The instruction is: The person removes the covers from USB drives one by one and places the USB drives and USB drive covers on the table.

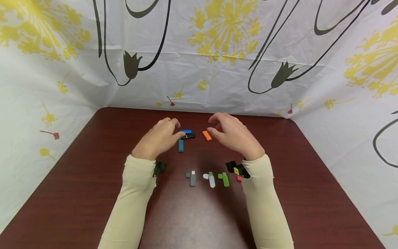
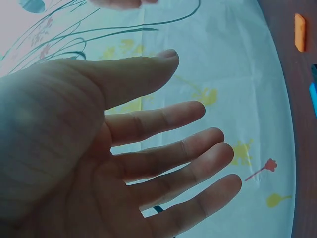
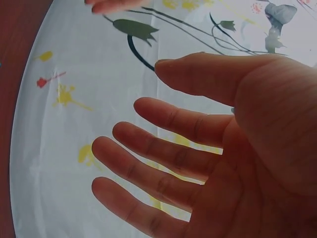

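My left hand [image 1: 159, 139] hangs over the table, fingers relaxed and gripping nothing. Its thumb overlaps the end of a black USB stick [image 1: 189, 136] in the head view; a blue USB stick [image 1: 186, 131] lies just behind that, and a teal one [image 1: 181, 146] in front. My right hand [image 1: 236, 135] hovers likewise, its palm bare in the right wrist view, with an orange USB stick [image 1: 206, 135] beyond its thumb. Nearer me lie a grey USB stick [image 1: 192, 179], a white one [image 1: 212, 180] and a green one [image 1: 225, 180], their connectors showing. The right wrist partly hides a red piece [image 1: 239, 178].
All the sticks lie on a dark reddish-brown table [image 1: 93, 180]. A white cloth [image 1: 174, 45] printed with yellow and dark flowers surrounds its back and sides. Dark wrist-worn gear [image 1: 231, 166] shows beneath the right cuff.
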### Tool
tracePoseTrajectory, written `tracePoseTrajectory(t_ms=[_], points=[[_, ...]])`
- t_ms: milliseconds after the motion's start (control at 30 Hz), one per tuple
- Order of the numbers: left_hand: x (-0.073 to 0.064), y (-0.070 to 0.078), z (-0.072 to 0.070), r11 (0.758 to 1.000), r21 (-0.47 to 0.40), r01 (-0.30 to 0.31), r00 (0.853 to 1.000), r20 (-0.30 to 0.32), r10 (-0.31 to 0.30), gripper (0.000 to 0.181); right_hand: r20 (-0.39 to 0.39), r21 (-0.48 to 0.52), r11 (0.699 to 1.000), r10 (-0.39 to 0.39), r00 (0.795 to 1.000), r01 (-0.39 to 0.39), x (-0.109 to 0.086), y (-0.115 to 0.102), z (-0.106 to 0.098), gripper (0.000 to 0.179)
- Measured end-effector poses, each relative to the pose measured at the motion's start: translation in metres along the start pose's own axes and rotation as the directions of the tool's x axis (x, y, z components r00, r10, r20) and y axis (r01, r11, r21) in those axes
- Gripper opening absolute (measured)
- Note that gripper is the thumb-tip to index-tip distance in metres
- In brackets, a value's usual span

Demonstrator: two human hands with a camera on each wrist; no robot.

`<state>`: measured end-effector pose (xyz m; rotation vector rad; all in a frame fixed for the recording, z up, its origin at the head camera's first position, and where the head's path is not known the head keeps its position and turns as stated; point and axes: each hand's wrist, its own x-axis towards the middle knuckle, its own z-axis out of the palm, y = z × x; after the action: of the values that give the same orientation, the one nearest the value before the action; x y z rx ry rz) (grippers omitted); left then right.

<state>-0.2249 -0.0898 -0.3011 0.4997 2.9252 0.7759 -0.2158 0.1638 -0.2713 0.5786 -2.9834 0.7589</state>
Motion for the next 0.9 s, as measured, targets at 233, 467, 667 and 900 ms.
tracePoseTrajectory(t_ms=[233,467,667,900], points=[[0.001,0.002,-0.007,0.999,-0.043,0.008,1.0,-0.001,-0.008,0.044,-0.002,-0.009,1.0,0.002,1.0,-0.002,0.021,-0.016,0.022,0.036],[0.0,-0.002,-0.011,0.999,-0.041,0.003,1.0,-0.02,-0.003,0.042,0.079,-0.116,0.993,-0.016,0.997,0.025,0.044,-0.027,0.07,0.036],[0.001,0.0,-0.006,0.998,-0.056,-0.011,1.0,-0.009,0.011,0.041,0.243,-0.132,0.991,0.006,0.97,0.027,0.058,-0.021,0.109,0.044],[0.002,0.002,-0.005,0.999,-0.045,0.015,1.0,0.018,-0.014,0.043,0.382,-0.215,0.977,0.073,0.921,0.012,0.067,-0.019,0.134,0.051]])
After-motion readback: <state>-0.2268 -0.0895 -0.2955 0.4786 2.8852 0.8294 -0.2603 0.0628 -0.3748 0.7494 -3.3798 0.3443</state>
